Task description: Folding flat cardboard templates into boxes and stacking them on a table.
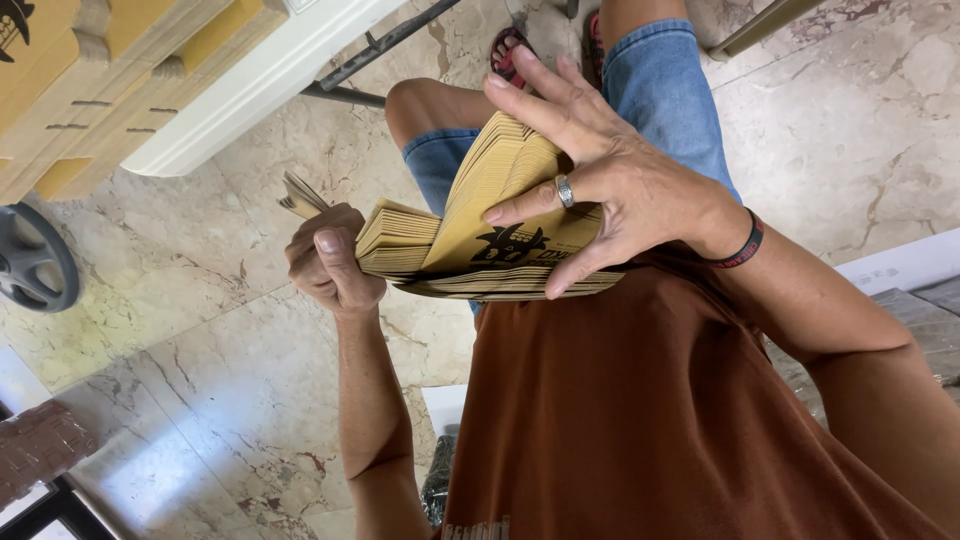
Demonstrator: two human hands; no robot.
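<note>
I hold a thick stack of flat yellow-brown paper bags (480,210) with a black print over my lap. My left hand (328,262) grips the stack's left end, thumb on top, with a few sheets sticking out behind the fingers. My right hand (600,185), with a ring and a dark wristband, lies spread over the right part. Its fingers bend a bundle of the bags upward so the stack fans open. My orange shirt and blue denim shorts are below the stack.
Marble floor tiles (200,330) lie all around. Yellow cardboard boxes (90,80) rest on a white surface (250,90) at the upper left, beside a dark metal frame (370,55). A grey wheel (35,260) is at the left edge. A white ledge (900,265) runs on the right.
</note>
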